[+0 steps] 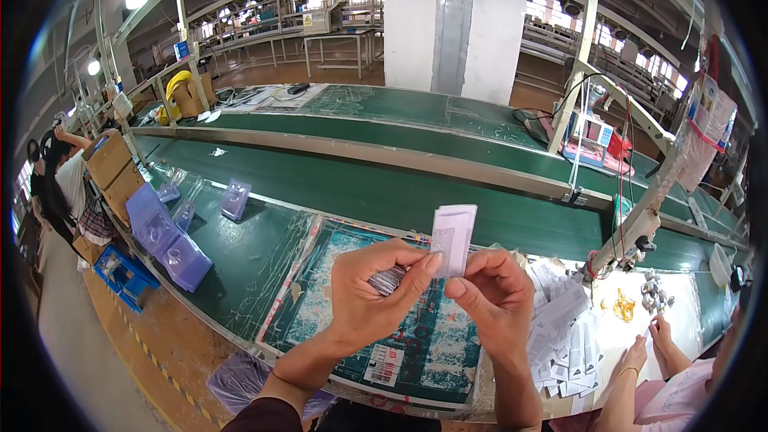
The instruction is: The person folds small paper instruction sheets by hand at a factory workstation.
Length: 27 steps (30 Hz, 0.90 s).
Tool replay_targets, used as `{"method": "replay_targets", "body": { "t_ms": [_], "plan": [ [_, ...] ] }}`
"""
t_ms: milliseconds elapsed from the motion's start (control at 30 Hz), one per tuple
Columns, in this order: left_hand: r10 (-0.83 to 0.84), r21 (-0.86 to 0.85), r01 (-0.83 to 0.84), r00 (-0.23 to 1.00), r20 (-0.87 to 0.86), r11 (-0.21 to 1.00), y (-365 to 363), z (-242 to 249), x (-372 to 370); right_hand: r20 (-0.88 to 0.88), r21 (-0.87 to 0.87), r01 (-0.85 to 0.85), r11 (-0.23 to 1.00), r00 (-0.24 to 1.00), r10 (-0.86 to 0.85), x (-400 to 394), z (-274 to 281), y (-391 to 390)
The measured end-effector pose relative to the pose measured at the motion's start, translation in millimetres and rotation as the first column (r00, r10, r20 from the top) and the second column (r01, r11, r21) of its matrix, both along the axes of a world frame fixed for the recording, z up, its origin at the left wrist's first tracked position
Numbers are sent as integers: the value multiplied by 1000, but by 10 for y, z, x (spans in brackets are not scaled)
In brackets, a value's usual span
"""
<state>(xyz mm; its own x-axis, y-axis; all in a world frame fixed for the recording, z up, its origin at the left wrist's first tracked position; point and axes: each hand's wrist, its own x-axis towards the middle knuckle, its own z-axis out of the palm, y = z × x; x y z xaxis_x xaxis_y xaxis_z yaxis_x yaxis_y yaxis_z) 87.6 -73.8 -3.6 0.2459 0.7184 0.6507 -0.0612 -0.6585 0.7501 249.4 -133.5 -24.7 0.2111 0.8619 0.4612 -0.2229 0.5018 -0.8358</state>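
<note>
My left hand [376, 288] pinches a folded paper leaflet [454, 232] between thumb and forefinger, holding it upright above the work mat. Small greyish, layered pieces [388, 280] sit in the curl of the same hand; their kind is hard to make out. My right hand [498, 296] has its thumb and fingertips closed at the leaflet's lower right edge. Beside my right forearm lies a loose pile of white folded leaflets [564, 328]. Below my hands is a worn teal work mat [320, 304] with a printed white label [384, 364] on it.
A green conveyor belt [336, 172] runs across in front. Clear plastic trays [164, 232] are stacked at the left, near a blue stool [124, 276]. At right, a co-worker's hands [648, 344] are near yellow bands [622, 304] and small metallic parts [656, 294].
</note>
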Motion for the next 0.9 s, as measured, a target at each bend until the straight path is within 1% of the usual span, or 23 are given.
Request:
{"method": "replay_targets", "body": {
  "t_ms": [33, 167, 233, 267, 333, 367, 433, 467, 533, 567, 633, 767, 833, 867, 900],
  "plan": [
    [4, 32, -4, 1000, 18, 999, 0, -9, 10, -8, 37, -14, 999, 1000, 15, 0, -36, 23],
    [3, 47, -3, 1000, 4, 999, -24, 0, 32, -48, 42, -63, 997, 997, 65, 39, -95, 66],
    [-1, 15, 1, 1000, 7, 1000, -24, -18, 54, -131, 34, -54, 998, 990, 58, 25, -103, 74],
    [-3, 16, 3, 1000, 7, 1000, -21, -23, 63, -131, 36, -52, 998, 990, 56, 3, -103, 78],
    [37, 67, -37, 999, 11, 997, -18, -30, 76, -254, 17, -76, 997, 964, 78, -48, -107, 83],
    [36, 67, -36, 999, 7, 997, -20, -30, 78, -257, 17, -75, 997, 963, 77, -52, -84, 71],
    [62, 53, -63, 998, 15, 997, -26, -31, 79, -246, -68, -80, 994, 967, 61, -61, -14, 43],
    [62, 54, -62, 998, 13, 997, -38, -25, 74, -248, -67, -80, 995, 967, 61, -58, -19, 40],
    [57, -18, -57, 998, 21, 998, -67, -8, 57, -177, -40, -102, 994, 980, 93, -43, -28, 34],
    [57, -17, -56, 998, 18, 998, -60, -13, 58, -180, -38, -102, 994, 979, 93, -31, -28, 30],
    [74, 72, -75, 997, 8, 995, -37, -37, 69, -88, -58, -50, 997, 995, 45, 5, -18, 22],
    [65, 123, -64, 998, -3, 990, -30, -28, 107, -139, -25, -50, 998, 989, 46, 31, -83, 44],
    [72, 123, -71, 997, -3, 990, -36, -34, 106, -271, 31, -52, 998, 961, 58, -15, -24, 53],
    [77, 124, -76, 997, -3, 989, -32, -38, 103, -271, 32, -56, 998, 961, 63, -23, -37, 56],
    [84, 111, -83, 996, -5, 990, -27, -45, 101, -228, 41, -34, 999, 973, 42, -31, -64, 58]
  ]
}}
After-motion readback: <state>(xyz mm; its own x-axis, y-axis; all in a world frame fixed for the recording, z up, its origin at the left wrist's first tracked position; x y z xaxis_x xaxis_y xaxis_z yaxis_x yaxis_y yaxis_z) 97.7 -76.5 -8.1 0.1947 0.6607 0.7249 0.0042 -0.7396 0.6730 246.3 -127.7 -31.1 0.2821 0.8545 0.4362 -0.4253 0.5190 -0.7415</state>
